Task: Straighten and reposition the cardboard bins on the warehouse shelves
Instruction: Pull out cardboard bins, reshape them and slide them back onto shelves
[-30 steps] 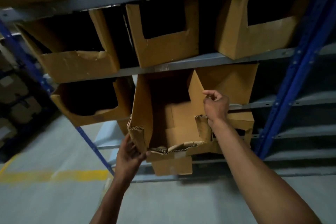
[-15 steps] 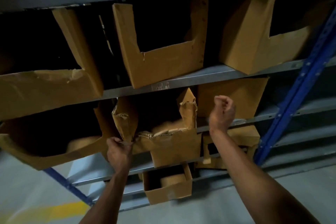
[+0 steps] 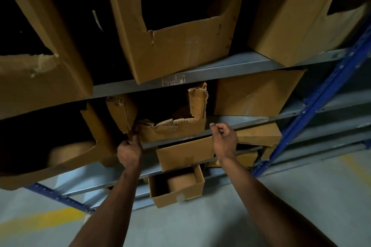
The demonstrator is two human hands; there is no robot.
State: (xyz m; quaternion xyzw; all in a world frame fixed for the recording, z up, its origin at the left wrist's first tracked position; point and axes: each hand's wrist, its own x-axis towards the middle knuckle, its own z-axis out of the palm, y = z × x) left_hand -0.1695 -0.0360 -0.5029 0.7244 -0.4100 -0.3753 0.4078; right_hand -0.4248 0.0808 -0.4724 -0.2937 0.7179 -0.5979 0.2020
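Left grip pinches torn bin corner; right grip curled, holding nothing, beside it

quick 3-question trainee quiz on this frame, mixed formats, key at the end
1. True or false: the left hand pinches the torn front corner of the crumpled bin.
2. Multiple choice: the right hand is
A) gripping the crumpled bin's right wall
B) curled in front of the grey shelf edge, holding nothing
C) inside the open box on a lower shelf
3. Fill in: the upright post on the rack's right side is coloured ____.

Key: 1 true; 2 B; 3 blue.
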